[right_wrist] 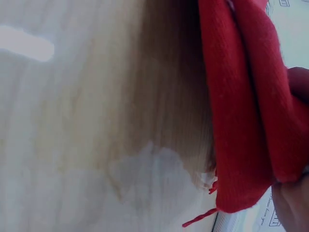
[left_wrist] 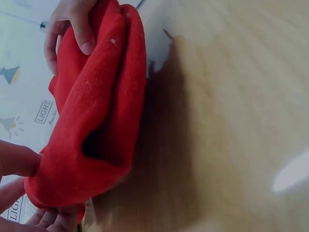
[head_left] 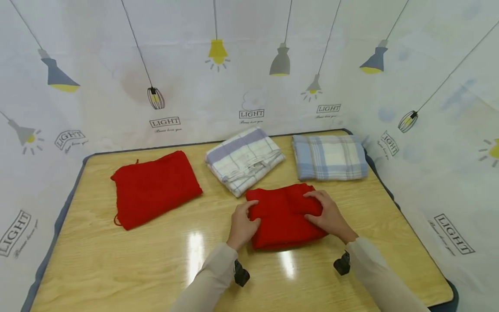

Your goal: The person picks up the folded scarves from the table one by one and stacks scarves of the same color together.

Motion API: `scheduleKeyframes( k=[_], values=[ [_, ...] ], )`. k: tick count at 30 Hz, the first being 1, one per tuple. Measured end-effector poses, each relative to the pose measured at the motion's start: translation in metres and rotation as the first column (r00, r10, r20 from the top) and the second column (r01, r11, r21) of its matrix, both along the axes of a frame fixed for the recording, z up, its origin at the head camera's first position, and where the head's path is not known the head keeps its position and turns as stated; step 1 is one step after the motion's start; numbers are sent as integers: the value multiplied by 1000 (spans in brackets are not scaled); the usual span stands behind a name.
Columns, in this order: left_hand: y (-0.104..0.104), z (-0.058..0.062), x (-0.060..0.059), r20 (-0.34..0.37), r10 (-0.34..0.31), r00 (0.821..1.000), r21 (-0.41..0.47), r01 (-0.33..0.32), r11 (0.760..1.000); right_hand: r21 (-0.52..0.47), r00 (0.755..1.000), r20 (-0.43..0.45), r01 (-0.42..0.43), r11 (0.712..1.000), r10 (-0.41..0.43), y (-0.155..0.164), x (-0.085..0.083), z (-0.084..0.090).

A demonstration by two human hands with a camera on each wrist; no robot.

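A folded red scarf point(head_left: 286, 219), soft and knitted, lies before me near the middle of the table. My left hand point(head_left: 242, 225) grips its left end, thumb on the near side and fingers around the edge. At the opposite end, my right hand point(head_left: 327, 213) holds the cloth between thumb and fingers. The left wrist view shows the scarf's thick rolled fold point(left_wrist: 104, 96) with a dark hollow between layers. Red fringe strands point(right_wrist: 200, 218) stick out from a lower corner in the right wrist view.
Another folded red cloth point(head_left: 156, 188) lies at the left. Behind my hands are a white checked cloth with a purple stripe point(head_left: 245, 160) and a blue-and-white plaid one point(head_left: 330, 157). A lamp-printed curtain point(head_left: 187, 86) borders the wooden table point(head_left: 128, 264).
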State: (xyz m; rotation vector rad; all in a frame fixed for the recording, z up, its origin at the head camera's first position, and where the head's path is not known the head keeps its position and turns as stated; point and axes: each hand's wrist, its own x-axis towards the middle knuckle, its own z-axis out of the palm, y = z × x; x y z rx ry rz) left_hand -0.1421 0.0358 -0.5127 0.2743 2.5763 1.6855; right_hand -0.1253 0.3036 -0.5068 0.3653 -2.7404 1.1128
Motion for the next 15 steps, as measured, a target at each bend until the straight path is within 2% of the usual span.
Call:
scheduleKeyframes(
  k=[7, 12, 15],
  values=[
    [14, 1, -17, -52, 65, 997, 24, -63, 998, -6, 999, -15, 40, 999, -40, 6, -16, 1],
    [22, -5, -25, -99, 98, 990, 14, -97, 995, 3, 998, -33, 61, 998, -61, 10, -25, -5],
    [23, -9, -27, -53, 85, 995, -17, -86, 996, 13, 997, -7, 75, 997, -75, 14, -30, -8]
  ],
)
